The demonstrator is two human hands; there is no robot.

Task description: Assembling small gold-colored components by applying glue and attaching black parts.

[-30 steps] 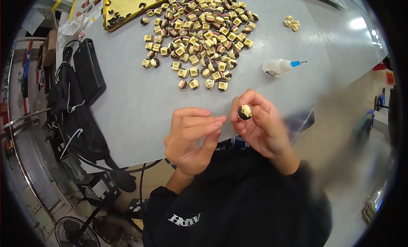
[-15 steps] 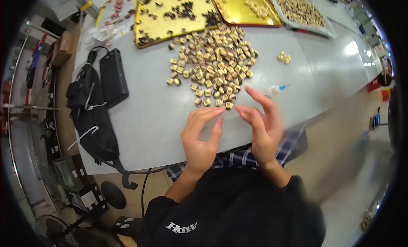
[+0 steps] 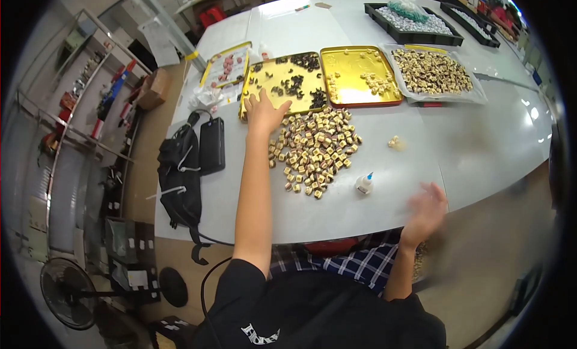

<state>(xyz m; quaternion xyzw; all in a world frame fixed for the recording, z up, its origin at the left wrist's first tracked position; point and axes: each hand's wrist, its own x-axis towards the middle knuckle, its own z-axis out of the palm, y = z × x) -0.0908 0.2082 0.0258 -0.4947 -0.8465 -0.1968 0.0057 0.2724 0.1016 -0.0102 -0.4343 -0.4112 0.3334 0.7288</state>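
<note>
My left hand (image 3: pixel 264 113) reaches out with fingers spread over the near left edge of a yellow tray (image 3: pixel 273 78). Small black curved pieces (image 3: pixel 293 84) lie scattered in that tray. Nothing shows in the left hand. Below the hand, a loose heap of small cream and dark-brown cube pieces (image 3: pixel 318 145) covers the tabletop. My right hand (image 3: pixel 424 212) is raised near the front table edge, apart from everything, its fingers smeared by motion. Between it and the heap, a small white bottle with a blue tip (image 3: pixel 364 184) stands on the table.
A gold tray (image 3: pixel 354 60) holds some cream pieces, and a lined tray (image 3: pixel 478 97) is filled with cubes. A few cream pieces (image 3: pixel 395 142) lie right of the heap. At left are a black bag (image 3: pixel 180 175) and a black box-shaped device (image 3: pixel 211 145). A fan (image 3: pixel 69 292) stands lower left.
Both hands were close together at the heap's near end. The left has reached forward to the yellow tray; the right has moved aside to the right. My view has tipped up, showing more table.
</note>
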